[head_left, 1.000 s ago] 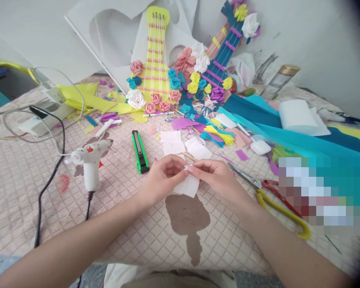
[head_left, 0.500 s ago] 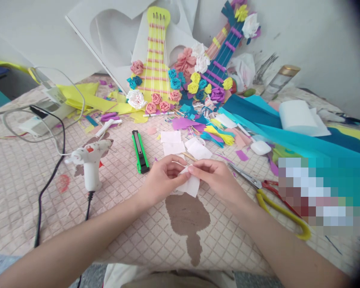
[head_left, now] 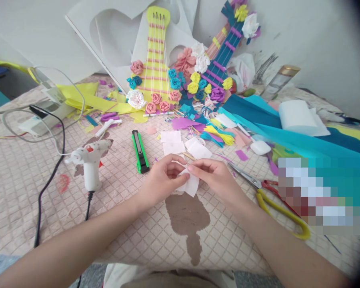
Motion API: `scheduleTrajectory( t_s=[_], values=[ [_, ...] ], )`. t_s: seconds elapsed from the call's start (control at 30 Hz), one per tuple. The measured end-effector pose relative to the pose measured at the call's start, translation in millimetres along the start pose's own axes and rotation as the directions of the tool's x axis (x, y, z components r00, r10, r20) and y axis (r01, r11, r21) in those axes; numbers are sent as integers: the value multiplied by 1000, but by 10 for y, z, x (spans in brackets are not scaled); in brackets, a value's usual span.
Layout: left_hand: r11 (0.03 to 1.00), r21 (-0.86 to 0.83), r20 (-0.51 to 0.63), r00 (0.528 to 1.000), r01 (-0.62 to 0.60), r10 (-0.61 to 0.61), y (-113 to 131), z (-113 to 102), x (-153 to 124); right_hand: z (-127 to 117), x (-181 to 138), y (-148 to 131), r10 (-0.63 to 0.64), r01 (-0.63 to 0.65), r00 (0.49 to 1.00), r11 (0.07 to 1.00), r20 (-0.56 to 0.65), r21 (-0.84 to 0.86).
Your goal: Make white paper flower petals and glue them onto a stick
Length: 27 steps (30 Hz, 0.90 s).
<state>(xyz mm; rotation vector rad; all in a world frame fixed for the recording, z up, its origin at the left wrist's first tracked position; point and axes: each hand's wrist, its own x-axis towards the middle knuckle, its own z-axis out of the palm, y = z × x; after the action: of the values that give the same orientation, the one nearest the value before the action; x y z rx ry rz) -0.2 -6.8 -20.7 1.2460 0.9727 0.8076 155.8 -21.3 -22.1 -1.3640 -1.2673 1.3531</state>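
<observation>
Between my two hands is a small piece of white paper, pinched at its upper edge and hanging down toward me. My left hand has its fingers curled behind the paper and its thumb in front. From the other side my right hand pinches the paper's edge between thumb and forefinger. Just beyond the hands lie white paper squares and a second white pile. A green and black utility knife rests left of my left hand. Scissors with red and yellow handles lie right of my right hand.
A white glue gun stands at the left, its black cord trailing over the table edge. Behind are a yellow paper guitar, a blue one, and scattered coloured scraps. A white paper roll sits on teal sheets at right.
The white paper has turned slightly in my fingers, its lower corner shifting a little to the left. Both hands stay nearly in place, and the things on the table are unmoved.
</observation>
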Motion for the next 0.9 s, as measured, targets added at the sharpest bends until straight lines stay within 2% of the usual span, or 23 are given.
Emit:
scheduleTrajectory(
  t_s=[0.23, 0.73, 0.9],
  values=[
    [1000, -9, 13, 1000, 20, -20, 1, -13, 1, 20, -5, -9, 7, -6, 1000, 997, -5, 72],
    [998, 64, 35, 999, -30, 28, -18, 11, -7, 25, 13, 33, -88, 86, 996, 991, -15, -107],
    [999, 48, 21, 999, -27, 26, -13, 9, -7, 28, 10, 24, -47, 45, 998, 997, -31, -66]
  ],
)
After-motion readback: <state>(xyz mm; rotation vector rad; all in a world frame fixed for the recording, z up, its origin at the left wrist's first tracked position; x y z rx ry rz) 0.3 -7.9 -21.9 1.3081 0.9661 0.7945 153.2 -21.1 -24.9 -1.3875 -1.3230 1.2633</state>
